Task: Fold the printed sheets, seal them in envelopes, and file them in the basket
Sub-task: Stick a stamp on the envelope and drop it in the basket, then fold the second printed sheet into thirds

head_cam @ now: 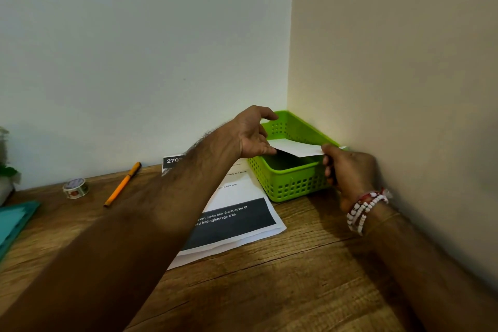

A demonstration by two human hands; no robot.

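Note:
A green plastic basket (pixel 291 183) stands on the wooden desk in the corner of two walls. A white envelope (pixel 299 147) lies flat across its open top. My left hand (pixel 253 135) holds the envelope's left end, thumb raised above it. My right hand (pixel 347 170), with bead bracelets at the wrist, pinches the envelope's right end beside the basket's right wall. The inside of the basket below the envelope looks dark. Printed sheets (pixel 242 215) with black bands lie stacked just left of the basket, partly under my left forearm.
An orange pen (pixel 122 184) and a roll of patterned tape (pixel 76 188) lie at the back left of the desk (pixel 310 277). Teal paper items (pixel 13 221) sit at the left edge. A white pot with a plant (pixel 5 178) shows at far left. Walls close off the back and right.

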